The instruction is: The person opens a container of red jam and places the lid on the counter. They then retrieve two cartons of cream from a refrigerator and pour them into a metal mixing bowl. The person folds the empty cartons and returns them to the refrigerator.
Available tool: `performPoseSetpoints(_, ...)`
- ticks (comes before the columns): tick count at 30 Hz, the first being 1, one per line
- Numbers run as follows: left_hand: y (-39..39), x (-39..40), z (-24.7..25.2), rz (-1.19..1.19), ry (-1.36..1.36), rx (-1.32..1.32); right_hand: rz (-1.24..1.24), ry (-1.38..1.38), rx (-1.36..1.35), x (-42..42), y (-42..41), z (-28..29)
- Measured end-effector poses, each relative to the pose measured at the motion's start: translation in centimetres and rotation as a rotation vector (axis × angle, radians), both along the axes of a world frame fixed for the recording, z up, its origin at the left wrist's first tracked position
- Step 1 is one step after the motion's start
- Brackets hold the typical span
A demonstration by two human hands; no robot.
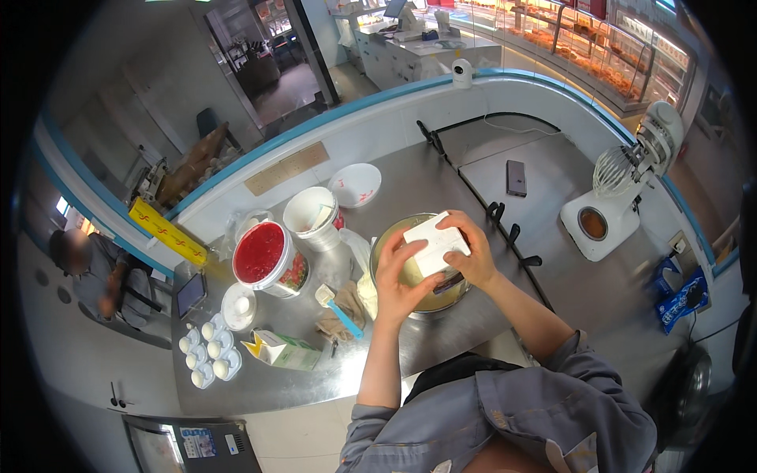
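Note:
Both hands are around a white rectangular box or carton (436, 247), tilted above a large metal mixing bowl (375, 260). My left hand (397, 278) grips its near left side, with thumb and fingers spread around it. On the upper right, my right hand (475, 251) holds the other side. Pale yellow cream or batter (452, 300) fills part of the bowl; the box and my hands hide its middle. Left of the bowl lie a clear piping bag (368, 292) with pale filling, a crumpled brown cloth (349, 310) and a blue-handled spatula (343, 314).
A bucket of red fruit filling (258, 254), a white bucket (312, 217), a lid (355, 185), an opened carton (284, 350) and a tray of white round pieces (212, 352) stand leftward. Rightward are a phone (516, 178) and a stand mixer (621, 195). A person (112, 278) sits far left.

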State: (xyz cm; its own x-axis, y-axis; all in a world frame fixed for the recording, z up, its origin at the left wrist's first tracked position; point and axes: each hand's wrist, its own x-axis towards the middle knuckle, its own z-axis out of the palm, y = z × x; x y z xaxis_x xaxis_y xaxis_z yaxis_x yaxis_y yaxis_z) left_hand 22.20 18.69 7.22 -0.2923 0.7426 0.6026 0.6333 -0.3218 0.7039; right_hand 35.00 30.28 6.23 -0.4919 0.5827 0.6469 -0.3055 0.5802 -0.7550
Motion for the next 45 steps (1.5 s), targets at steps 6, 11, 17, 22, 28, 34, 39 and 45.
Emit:
performPoseSetpoints(6, -0.2, 0.2, 0.4, -0.007, -0.015, 0.105, -0.063, 0.057, -0.027, -0.2, -1.6, 1.5)
performPoseSetpoints(11, -0.6, 0.7, 1.6, 0.040, 0.022, 0.116, -0.152, 0.075, 0.015, -0.7, -1.5, 1.3)
performPoseSetpoints(17, -0.5, 0.7, 1.0, 0.087, 0.077, 0.088, -0.177, 0.087, 0.058, -1.0, -1.1, 1.2)
performPoseSetpoints(22, -0.5, 1.0, 1.6, 0.085, 0.061, 0.086, -0.132, 0.045, 0.008, -0.7, -0.9, 1.4)
performPoseSetpoints(28, 0.2, 1.0, 1.0, -0.079, -0.393, 0.322, -0.076, -0.031, 0.222, -0.8, -1.6, 2.8)
performPoseSetpoints(34, -0.5, 1.3, 1.6, 0.167, -0.038, 0.017, -0.095, 0.037, -0.003, -1.1, -1.7, 1.2)
performPoseSetpoints(39, -0.6, 1.2, 1.0, 0.146, -0.079, 0.029, -0.242, -0.042, 0.235, -1.2, -2.0, 1.8)
performPoseSetpoints(45, -0.4, 1.3, 1.2, 0.146, -0.087, 0.039, -0.280, 0.018, 0.185, -1.6, -1.5, 0.7)
